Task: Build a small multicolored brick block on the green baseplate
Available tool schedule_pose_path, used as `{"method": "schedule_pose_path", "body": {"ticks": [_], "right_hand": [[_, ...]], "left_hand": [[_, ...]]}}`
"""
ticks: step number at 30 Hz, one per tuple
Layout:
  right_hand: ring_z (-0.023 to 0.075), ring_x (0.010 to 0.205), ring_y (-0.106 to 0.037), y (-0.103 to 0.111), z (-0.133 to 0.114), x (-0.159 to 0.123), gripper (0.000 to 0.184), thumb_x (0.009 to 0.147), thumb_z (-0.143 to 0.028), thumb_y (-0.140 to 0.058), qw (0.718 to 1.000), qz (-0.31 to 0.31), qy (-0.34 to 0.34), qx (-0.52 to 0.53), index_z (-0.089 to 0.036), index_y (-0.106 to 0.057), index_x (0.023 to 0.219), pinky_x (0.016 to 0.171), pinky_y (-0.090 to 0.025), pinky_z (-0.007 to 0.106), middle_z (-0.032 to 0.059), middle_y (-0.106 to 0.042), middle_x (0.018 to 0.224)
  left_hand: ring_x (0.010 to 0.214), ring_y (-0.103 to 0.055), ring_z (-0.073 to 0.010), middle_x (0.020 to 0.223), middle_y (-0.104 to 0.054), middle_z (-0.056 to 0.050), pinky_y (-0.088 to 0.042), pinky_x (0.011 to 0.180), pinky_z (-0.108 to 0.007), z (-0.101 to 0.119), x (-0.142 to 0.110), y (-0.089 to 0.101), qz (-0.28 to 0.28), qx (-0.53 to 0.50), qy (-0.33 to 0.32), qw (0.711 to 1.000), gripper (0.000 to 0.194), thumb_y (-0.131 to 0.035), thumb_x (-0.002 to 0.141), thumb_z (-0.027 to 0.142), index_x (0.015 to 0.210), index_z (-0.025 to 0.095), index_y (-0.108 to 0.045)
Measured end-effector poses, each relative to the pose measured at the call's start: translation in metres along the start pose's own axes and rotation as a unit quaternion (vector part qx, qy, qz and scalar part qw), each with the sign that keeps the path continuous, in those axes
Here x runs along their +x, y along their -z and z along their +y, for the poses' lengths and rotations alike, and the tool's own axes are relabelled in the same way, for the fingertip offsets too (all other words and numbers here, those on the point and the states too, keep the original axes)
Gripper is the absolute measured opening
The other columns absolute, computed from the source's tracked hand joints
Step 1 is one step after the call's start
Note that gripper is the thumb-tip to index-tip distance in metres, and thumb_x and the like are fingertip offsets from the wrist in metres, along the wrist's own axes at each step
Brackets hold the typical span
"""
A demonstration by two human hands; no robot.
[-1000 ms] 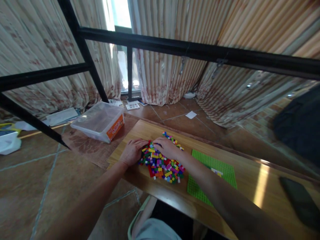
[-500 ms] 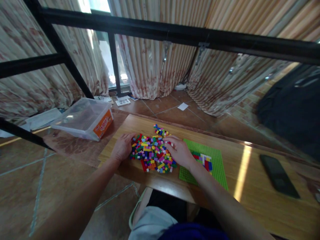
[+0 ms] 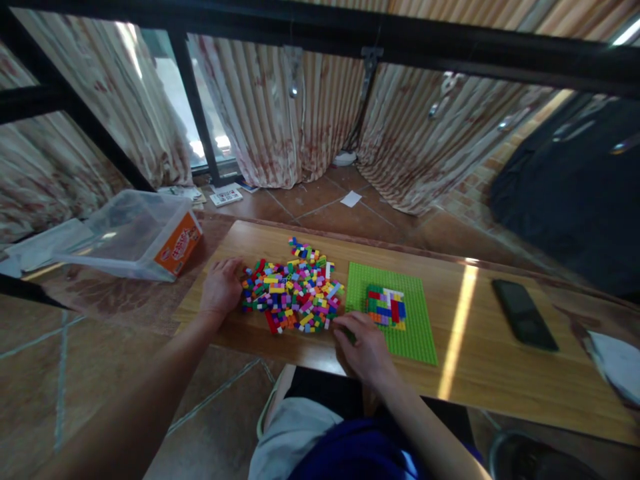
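Observation:
A pile of small multicoloured toy bricks (image 3: 293, 293) lies spread over the wooden table. My left hand (image 3: 221, 287) rests at the pile's left edge, fingers loosely bent and apart, with no brick visible in it. Between the pile and the green baseplate (image 3: 417, 333), my right hand (image 3: 367, 343) is held low with thumb and forefinger brought close together. Anything between those fingertips is too small to make out. A block of joined bricks (image 3: 386, 308) in red, white, blue, yellow and green sits on the baseplate, just beyond my right hand.
A dark phone (image 3: 524, 315) lies on the table (image 3: 465, 380) to the right. On the floor at left stands a clear plastic box (image 3: 133, 230) with an orange label. A black metal bar (image 3: 320, 30) crosses above, before curtains. White paper (image 3: 617, 363) shows at far right.
My right hand has moved off the pile towards me, to the baseplate's near left corner, uncovering the joined bricks. The left hand stays by the pile. The view has shifted.

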State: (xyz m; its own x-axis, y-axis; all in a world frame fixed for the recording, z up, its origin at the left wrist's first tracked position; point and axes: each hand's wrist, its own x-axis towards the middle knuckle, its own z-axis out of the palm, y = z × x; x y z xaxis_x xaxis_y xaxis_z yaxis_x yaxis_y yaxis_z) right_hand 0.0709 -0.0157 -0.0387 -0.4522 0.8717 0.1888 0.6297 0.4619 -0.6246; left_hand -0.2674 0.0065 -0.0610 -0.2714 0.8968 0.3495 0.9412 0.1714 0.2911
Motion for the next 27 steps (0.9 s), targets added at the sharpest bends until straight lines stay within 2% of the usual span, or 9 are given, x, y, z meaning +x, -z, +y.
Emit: {"method": "schedule_pose_path", "body": {"ticks": [5, 9, 13, 18, 27], "right_hand": [[0.0229, 0.095, -0.058, -0.008, -0.004, 0.002, 0.015, 0.083, -0.025, -0.064, 0.999, 0.019, 0.010, -0.031, -0.022, -0.068, 0.097, 0.083, -0.047, 0.036, 0.0071, -0.066, 0.101], [0.0231, 0.092, -0.057, -0.013, -0.009, 0.005, 0.020, 0.081, -0.026, -0.068, 0.998, 0.026, 0.016, -0.057, -0.021, -0.068, 0.100, 0.081, -0.046, 0.036, 0.0070, -0.067, 0.096], [0.0220, 0.089, -0.056, -0.013, -0.008, 0.006, 0.012, 0.085, -0.020, -0.062, 0.998, 0.033, 0.019, -0.059, -0.021, -0.068, 0.095, 0.079, -0.044, 0.035, 0.0060, -0.067, 0.093], [0.0205, 0.087, -0.056, -0.008, -0.001, 0.001, 0.017, 0.088, -0.014, -0.054, 0.998, 0.032, 0.008, -0.044, -0.021, -0.068, 0.092, 0.078, -0.044, 0.033, 0.0051, -0.067, 0.091], [0.0226, 0.092, -0.056, -0.009, -0.005, 0.004, 0.019, 0.086, -0.015, -0.056, 0.996, 0.021, 0.009, -0.082, -0.020, -0.068, 0.100, 0.081, -0.044, 0.035, 0.0066, -0.068, 0.096]], "left_hand": [[0.098, -0.061, -0.0259, 0.105, -0.070, -0.010, -0.046, 0.093, -0.038, -0.001, 0.001, 0.001, 0.009, 0.000, -0.013, 1.000, 0.031, -0.042, 0.079, 0.009, 0.096, 0.015, -0.068], [0.099, -0.061, -0.0268, 0.106, -0.070, -0.012, -0.046, 0.093, -0.039, 0.000, 0.002, 0.000, 0.020, -0.007, -0.011, 1.000, 0.032, -0.043, 0.077, 0.009, 0.096, 0.014, -0.068], [0.099, -0.060, -0.0284, 0.106, -0.070, -0.014, -0.046, 0.092, -0.041, 0.000, 0.002, 0.000, 0.025, -0.001, -0.001, 1.000, 0.032, -0.042, 0.078, 0.010, 0.096, 0.013, -0.068], [0.100, -0.060, -0.0274, 0.105, -0.070, -0.011, -0.046, 0.093, -0.041, -0.001, 0.002, -0.001, 0.030, 0.001, 0.002, 1.000, 0.032, -0.043, 0.077, 0.010, 0.096, 0.015, -0.068], [0.099, -0.059, -0.0270, 0.106, -0.069, -0.011, -0.045, 0.092, -0.041, -0.002, 0.003, -0.001, 0.033, -0.007, 0.002, 0.999, 0.032, -0.042, 0.077, 0.010, 0.095, 0.016, -0.067]]}}
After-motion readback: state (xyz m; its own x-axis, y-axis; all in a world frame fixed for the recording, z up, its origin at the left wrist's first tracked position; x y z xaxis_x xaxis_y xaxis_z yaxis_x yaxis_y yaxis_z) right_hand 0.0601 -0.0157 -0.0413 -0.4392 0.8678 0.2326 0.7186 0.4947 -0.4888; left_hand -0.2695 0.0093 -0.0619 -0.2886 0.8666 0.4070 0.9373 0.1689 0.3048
